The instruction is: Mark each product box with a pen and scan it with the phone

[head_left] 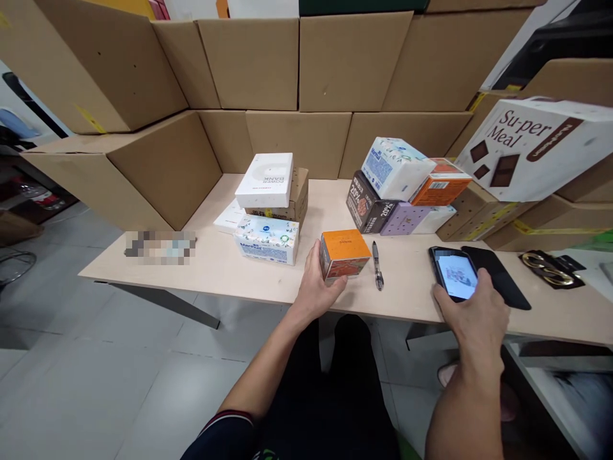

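A small orange box [345, 246] stands near the table's front edge. My left hand [318, 284] grips it, with fingers along its left side and the thumb across its lower front. Over to the right, my right hand [476, 313] holds a smartphone [453, 271] by its lower edges; its screen is lit and it lies on the table or just above it, I cannot tell which. Beside the phone is a flat black item [502, 281], partly covered by my right fingers. Between both hands lies a pen [377, 265].
Left of the orange box, a tissue pack [267, 239] sits before a stacked white power bank box [265, 181]. Behind the pen, another tissue pack [396, 167] tops a dark box [368, 203] and a purple box [405, 219]. Cardboard boxes [297, 144] wall the table's back.
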The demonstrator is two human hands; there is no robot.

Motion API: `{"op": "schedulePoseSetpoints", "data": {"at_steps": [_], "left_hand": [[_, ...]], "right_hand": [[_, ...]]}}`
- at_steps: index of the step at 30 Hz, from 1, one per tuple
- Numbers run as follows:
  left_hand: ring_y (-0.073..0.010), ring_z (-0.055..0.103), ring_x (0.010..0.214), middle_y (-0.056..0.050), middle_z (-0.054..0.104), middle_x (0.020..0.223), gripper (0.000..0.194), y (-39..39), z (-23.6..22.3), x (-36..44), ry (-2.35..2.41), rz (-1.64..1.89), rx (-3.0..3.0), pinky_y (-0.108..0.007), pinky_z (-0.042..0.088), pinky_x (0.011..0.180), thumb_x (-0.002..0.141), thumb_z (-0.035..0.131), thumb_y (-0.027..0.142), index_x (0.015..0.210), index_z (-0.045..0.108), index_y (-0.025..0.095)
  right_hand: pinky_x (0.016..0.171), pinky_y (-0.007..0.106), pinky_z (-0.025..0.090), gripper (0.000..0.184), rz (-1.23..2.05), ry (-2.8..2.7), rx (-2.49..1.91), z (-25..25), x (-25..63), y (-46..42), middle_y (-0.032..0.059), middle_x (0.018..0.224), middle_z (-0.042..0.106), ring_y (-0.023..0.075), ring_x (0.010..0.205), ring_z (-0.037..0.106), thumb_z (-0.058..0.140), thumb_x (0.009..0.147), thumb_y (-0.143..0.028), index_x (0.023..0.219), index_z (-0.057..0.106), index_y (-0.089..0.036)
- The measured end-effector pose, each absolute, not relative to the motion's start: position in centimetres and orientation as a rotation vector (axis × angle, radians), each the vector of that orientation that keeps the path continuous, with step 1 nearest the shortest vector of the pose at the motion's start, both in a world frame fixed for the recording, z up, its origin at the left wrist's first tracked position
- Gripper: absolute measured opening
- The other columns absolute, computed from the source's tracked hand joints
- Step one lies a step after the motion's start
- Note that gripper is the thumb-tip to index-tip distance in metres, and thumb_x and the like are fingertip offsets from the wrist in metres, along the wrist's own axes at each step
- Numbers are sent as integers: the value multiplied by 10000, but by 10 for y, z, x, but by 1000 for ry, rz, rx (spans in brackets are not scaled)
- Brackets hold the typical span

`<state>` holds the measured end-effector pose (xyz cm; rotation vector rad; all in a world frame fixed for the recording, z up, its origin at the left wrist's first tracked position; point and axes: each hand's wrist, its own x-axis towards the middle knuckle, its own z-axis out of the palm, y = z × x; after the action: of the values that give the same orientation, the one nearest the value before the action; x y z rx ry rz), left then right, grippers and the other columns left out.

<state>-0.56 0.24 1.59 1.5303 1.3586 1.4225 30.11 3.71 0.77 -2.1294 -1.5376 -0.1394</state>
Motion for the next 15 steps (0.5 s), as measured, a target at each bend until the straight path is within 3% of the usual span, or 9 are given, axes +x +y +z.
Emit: {"op": "schedulePoseSetpoints", "data": {"at_steps": [10,15], "left_hand": [[-336,294,1545,-165,329,1646,993,17,10,-13,1390,1342,1492,-519,254,1273,824,755,307,1613,163,197],[-322,355,1508,-153,381,1599,993,13,12,-16,1367,1360,1531,-505,297,1248,814,760,285,1611,171,233]], "right_hand": [[895,533,424,776,-104,-1393,-2273,12,290,38,279,1320,601,461,1178,559,545,841,-587,1476,473,-147],[898,528,409,746,-209,-1423,-2231,-1,293,40,272,1229,627,432,1116,558,523,838,-596,1401,535,-107]]}}
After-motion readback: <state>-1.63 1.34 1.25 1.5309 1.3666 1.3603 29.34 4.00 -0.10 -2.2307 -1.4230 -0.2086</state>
